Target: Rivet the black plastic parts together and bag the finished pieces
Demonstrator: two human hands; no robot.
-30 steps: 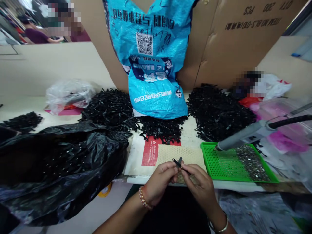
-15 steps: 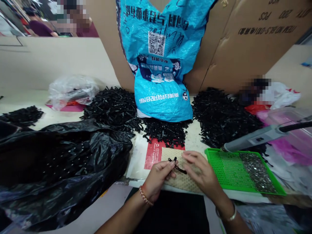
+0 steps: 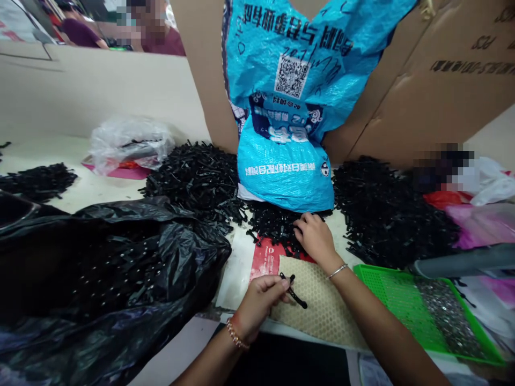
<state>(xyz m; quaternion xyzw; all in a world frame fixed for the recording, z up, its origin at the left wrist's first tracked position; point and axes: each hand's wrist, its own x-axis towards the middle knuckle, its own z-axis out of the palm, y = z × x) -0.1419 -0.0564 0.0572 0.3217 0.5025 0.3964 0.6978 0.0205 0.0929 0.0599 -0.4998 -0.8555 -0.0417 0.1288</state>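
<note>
Between thumb and fingers, my left hand (image 3: 263,297) pinches slim black parts (image 3: 298,300) that cross each other, one long and slightly curved. They hang over a tan textured mat (image 3: 317,300). Farther forward, my right hand (image 3: 316,236) reaches into a small pile of black parts (image 3: 273,222) below a blue woven sack (image 3: 285,171). Its fingers are bent down onto the pile, and whatever is between the fingertips is hidden.
At right, a green tray (image 3: 382,284) holds small shiny metal pieces (image 3: 446,311), with a grey pen-shaped power tool (image 3: 462,262) over its far edge. Larger black heaps lie left (image 3: 193,182) and right (image 3: 390,209). An open black plastic bag (image 3: 193,236) of parts fills the left.
My right hand has left the parts by my left hand and moved forward to the pile under the sack. My left hand keeps its pinch. The view has shifted slightly left.
</note>
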